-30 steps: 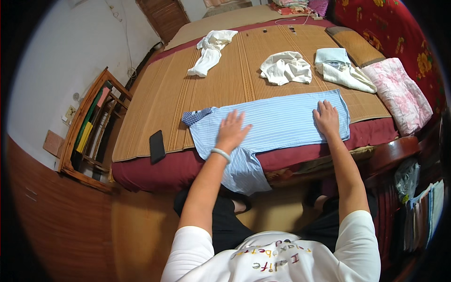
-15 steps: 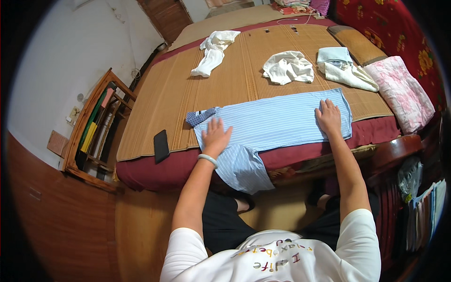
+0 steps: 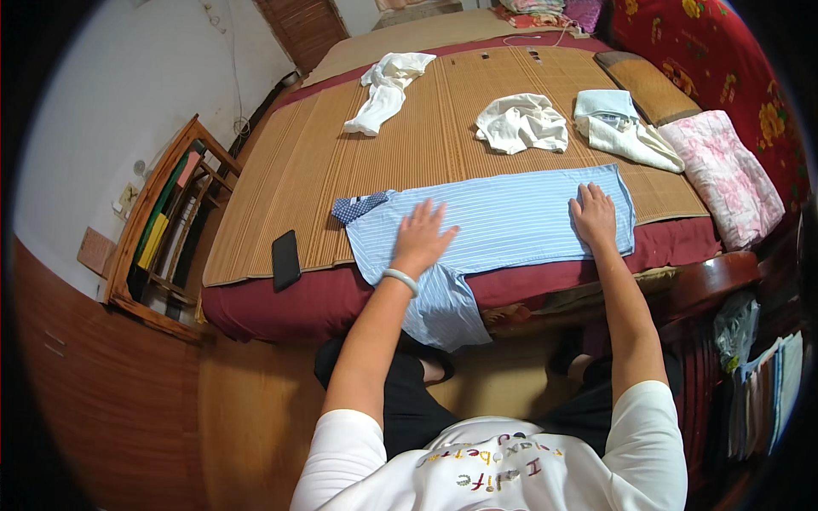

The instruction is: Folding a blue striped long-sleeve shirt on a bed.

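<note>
A light-blue striped shirt [image 3: 511, 209] lies folded lengthwise along the near edge of the bed. Its dark patterned collar [image 3: 362, 207] is at the left end, and one sleeve [image 3: 447, 311] hangs down over the edge. My left hand [image 3: 423, 236] rests on the shirt right of the collar, fingers spread and palm down; a pale bangle circles that wrist. Toward the hem at the right end, my right hand [image 3: 594, 217] lies flat on the cloth with its fingers stretched out. Neither hand grips anything.
A black phone [image 3: 286, 260] lies left of the collar on the woven mat [image 3: 281, 187]. Farther back are a crumpled white garment [image 3: 521, 123], a long white cloth [image 3: 381, 102] and a folded pale garment [image 3: 626, 136]. A pink-white folded quilt [image 3: 724, 175] and brown pillow [image 3: 648, 85] sit at right.
My left hand has slid to the right across the shirt, away from the collar. The right hand stays near the hem. The view has shifted slightly.
</note>
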Available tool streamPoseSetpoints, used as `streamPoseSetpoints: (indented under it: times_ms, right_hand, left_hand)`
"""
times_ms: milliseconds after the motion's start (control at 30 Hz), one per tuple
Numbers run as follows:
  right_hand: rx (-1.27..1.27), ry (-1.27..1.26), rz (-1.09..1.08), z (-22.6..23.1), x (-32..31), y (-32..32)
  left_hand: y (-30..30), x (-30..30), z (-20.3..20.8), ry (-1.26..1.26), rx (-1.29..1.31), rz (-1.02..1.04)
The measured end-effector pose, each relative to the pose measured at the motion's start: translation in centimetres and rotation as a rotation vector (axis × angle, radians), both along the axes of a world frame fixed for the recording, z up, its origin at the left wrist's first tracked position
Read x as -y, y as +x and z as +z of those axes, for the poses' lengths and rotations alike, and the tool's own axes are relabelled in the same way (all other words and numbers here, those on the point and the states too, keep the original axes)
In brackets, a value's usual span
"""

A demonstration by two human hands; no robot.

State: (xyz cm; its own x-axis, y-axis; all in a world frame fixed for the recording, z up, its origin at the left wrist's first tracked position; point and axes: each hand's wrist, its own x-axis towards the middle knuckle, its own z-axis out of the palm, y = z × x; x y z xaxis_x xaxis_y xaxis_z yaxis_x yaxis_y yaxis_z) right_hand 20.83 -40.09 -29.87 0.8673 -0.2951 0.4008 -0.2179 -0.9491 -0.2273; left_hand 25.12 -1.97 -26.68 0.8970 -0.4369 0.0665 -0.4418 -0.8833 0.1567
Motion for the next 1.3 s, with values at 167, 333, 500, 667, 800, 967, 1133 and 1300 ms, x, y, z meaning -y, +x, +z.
streamPoseSetpoints:
  times_ms: [167,333,500,667,800,967,1133,1300]
  right_hand:
    - [-0.019,0.023,0.001,0.3,0.0,0.0]
    - [-0.052,0.022,0.007,0.2,0.5,-0.1]
    - [-0.178,0.027,-0.025,-0.2,1.1,1.5]
    - [-0.259,0.194,0.2,3.0,-7.7,2.5]
    - [-0.156,0.183,0.594,2.6,-18.1,1.7]
    - [-0.118,0.046,0.762,0.6,-21.8,1.8]
    - [-0.149,0.06,0.609,0.7,-14.2,3.6]
    - [-0.303,-0.005,0.226,1.1,-2.2,4.3]
  left_hand:
    - [0.9,-6.3,-0.6,0.02,0.061,0.256]
    - [0.5,-6.6,-1.4,-0.026,0.132,0.346]
    - [0.8,-6.5,-2.1,-0.062,0.184,0.352]
    - [0.4,-7.5,-1.8,-0.031,0.183,0.362]
    - [0.4,-6.9,-1.7,-0.016,0.17,0.351]
    - [0.7,-6.4,-1.9,-0.007,0.152,0.348]
    - [0.3,-6.8,-1.5,-0.035,0.156,0.365]
    - [0.5,-6.6,-1.5,-0.013,0.163,0.361]
